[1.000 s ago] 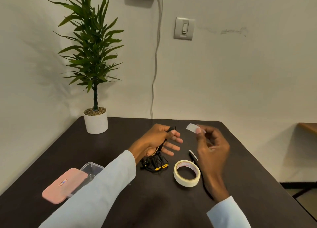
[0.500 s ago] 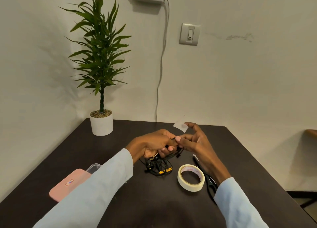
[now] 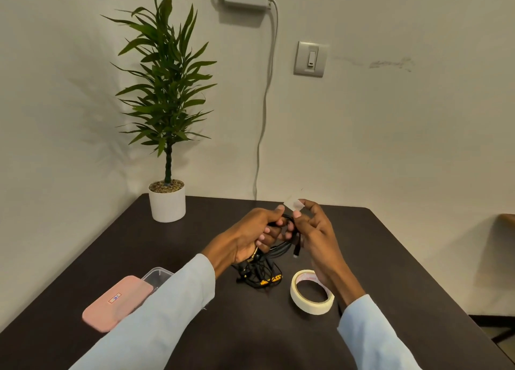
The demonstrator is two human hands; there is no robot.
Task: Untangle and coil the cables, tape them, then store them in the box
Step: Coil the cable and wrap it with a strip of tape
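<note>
Black cable (image 3: 281, 248) is getting taped — left hand (image 3: 252, 237) gripping its coil, right hand (image 3: 315, 230) pinching tape piece (image 3: 293, 203); boxing is waiting.

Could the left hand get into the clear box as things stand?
Probably not yet: the left hand grips the coiled cable, and the pink lid covers most of the clear box.

The left sleeve (image 3: 156, 322) hides most of the clear box (image 3: 156, 275); the label on its pink lid (image 3: 117, 300) is unreadable.
</note>
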